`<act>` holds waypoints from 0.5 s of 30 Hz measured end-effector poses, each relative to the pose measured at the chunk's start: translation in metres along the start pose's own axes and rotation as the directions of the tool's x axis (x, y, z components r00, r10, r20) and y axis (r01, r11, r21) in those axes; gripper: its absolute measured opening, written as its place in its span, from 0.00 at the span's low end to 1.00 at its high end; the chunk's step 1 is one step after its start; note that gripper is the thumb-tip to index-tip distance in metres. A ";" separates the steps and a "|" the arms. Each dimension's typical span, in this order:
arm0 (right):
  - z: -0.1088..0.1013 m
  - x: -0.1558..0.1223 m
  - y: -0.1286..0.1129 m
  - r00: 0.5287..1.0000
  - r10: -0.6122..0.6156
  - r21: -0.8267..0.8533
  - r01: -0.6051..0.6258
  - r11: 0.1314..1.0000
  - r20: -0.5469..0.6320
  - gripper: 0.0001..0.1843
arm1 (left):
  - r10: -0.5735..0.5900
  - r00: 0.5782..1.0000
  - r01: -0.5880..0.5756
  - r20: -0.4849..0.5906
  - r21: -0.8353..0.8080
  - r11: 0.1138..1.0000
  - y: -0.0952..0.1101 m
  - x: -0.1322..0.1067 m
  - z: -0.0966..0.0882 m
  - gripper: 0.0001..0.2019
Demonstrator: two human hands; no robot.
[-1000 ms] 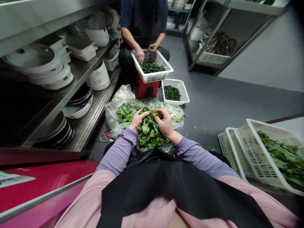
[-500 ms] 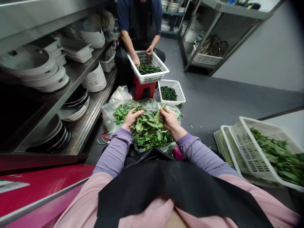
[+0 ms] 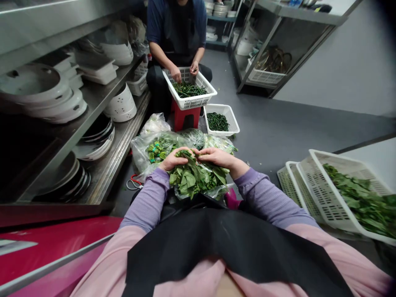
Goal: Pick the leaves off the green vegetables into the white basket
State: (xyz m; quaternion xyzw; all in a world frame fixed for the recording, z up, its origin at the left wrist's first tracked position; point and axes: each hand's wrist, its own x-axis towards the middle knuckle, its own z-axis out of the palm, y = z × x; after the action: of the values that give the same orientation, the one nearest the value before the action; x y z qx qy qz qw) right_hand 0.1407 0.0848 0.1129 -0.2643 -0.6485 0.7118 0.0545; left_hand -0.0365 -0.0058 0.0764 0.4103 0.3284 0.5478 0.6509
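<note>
My left hand [image 3: 175, 159] is closed round a bunch of leafy greens [image 3: 187, 177], whose broad leaves hang toward me. Close beside it, my right hand [image 3: 218, 157] has its fingers pressed together at the stem end of the same greens, with leaves showing under the palm. The fingertips of both hands nearly meet. Beneath them more cut leaves lie in a clear plastic bag [image 3: 220, 192]. Behind my left hand, green bundles tied with bands [image 3: 156, 152] sit in another clear bag [image 3: 139, 149].
Red-handled scissors [image 3: 134, 182] lie on the floor at left, by steel shelves [image 3: 107, 181] of dishes. Opposite, a co-worker [image 3: 176, 37] handles green chillies in a white basket [image 3: 198, 101] on a red stool [image 3: 187, 117]. Another chilli basket [image 3: 233, 119] stands nearby. At right, a basket [image 3: 334, 202] holds leafy greens.
My right hand has moved left, up against my left hand, and its fingers now meet the stems there. The co-worker's hand has lifted a little from the chillies.
</note>
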 end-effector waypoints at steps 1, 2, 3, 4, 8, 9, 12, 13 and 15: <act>0.001 -0.003 -0.002 1.000 -0.021 -0.023 0.021 1.000 0.004 0.14 | 0.002 1.000 -0.002 -0.013 -0.015 1.000 0.000 -0.001 0.001 0.21; 0.001 -0.006 -0.004 0.999 -0.033 -0.059 0.034 0.998 0.006 0.13 | 0.007 1.000 -0.008 -0.017 -0.022 1.000 0.000 -0.002 0.001 0.21; 0.001 -0.008 -0.005 0.999 -0.040 -0.102 0.040 0.994 0.004 0.12 | 0.017 1.000 -0.017 -0.021 -0.026 1.000 0.001 -0.003 0.002 0.21; 0.001 -0.010 -0.005 0.999 -0.043 -0.146 0.043 0.988 0.004 0.11 | 0.028 0.999 -0.029 -0.027 -0.029 0.999 0.002 -0.003 0.003 0.21; 0.006 -0.015 0.000 0.999 -0.036 -0.199 0.038 0.979 0.012 0.11 | 0.076 0.995 -0.078 -0.060 -0.028 0.997 0.004 -0.004 0.006 0.21; 0.009 -0.016 0.002 0.999 -0.039 -0.164 0.039 0.986 -0.001 0.11 | 0.088 0.994 -0.089 -0.063 -0.023 0.996 0.005 -0.004 0.006 0.20; 0.020 -0.017 0.006 0.992 -0.060 -0.001 0.060 0.998 -0.110 0.12 | 0.140 0.988 -0.141 -0.069 -0.011 0.990 0.007 -0.005 0.005 0.19; 0.024 -0.016 0.007 0.986 -0.063 0.041 0.070 0.997 -0.153 0.12 | 0.157 0.985 -0.158 -0.076 -0.004 0.987 0.008 -0.005 0.005 0.19; 0.032 -0.013 0.009 0.970 -0.064 0.083 0.085 0.993 -0.234 0.11 | 0.180 0.979 -0.179 -0.098 0.025 0.984 0.009 -0.006 0.006 0.19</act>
State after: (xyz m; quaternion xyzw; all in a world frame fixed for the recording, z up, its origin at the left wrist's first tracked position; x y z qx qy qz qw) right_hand 0.1396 0.0495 0.1089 -0.3178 -0.6137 0.7029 0.1683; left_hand -0.0365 -0.0123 0.0871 0.4157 0.3264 0.6215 0.5783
